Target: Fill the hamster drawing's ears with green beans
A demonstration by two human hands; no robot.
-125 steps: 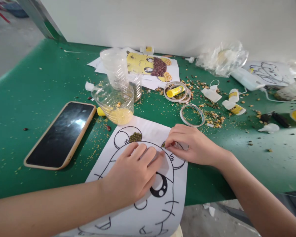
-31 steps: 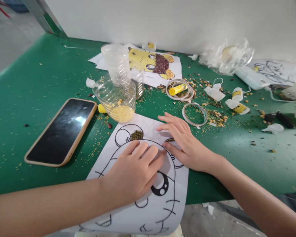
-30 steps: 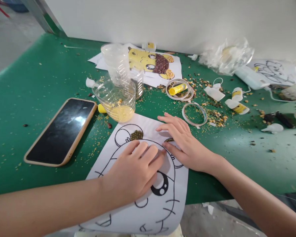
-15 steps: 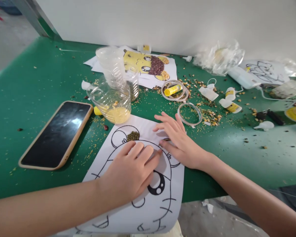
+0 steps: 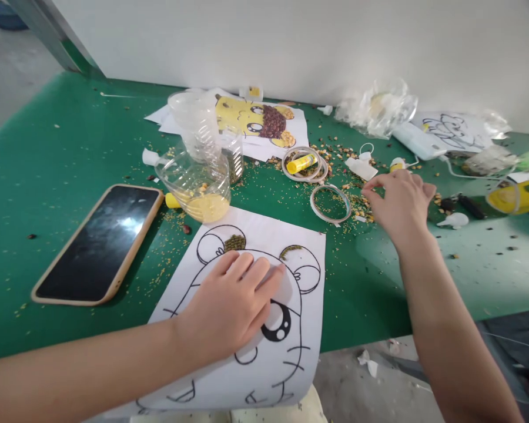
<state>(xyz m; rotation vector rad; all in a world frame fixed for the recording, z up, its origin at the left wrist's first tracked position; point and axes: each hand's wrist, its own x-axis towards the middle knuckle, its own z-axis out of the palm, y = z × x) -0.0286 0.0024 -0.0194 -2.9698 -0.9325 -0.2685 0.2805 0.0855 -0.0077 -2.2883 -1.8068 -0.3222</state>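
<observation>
A white sheet with a black-outlined cartoon animal head (image 5: 286, 367) lies at the table's front edge. Small green beans (image 5: 235, 242) fill part of its left ear, and a thin curve of them lines its right ear. My left hand (image 5: 233, 299) rests palm down on the sheet, fingers loosely bent and index finger extended toward the right ear; its thumb is hidden. Over the loose grains (image 5: 357, 205) to the right, my right hand (image 5: 399, 205) has thumb and index fingertips together. Whatever they pinch is too small to make out.
A phone (image 5: 99, 241) lies left. Clear plastic cups (image 5: 194, 182), one with yellow grain, stand behind the sheet. Tape rings (image 5: 330, 204), a yellow glue stick (image 5: 302, 163), small white bottles (image 5: 361, 168), a seed-decorated picture (image 5: 260, 120) and plastic bags (image 5: 377, 108) lie farther back.
My right hand has moved off the sheet, right and away from me, to the scattered grains, its spread fingers drawing into a pinch. The right ear is uncovered; my left hand stays put.
</observation>
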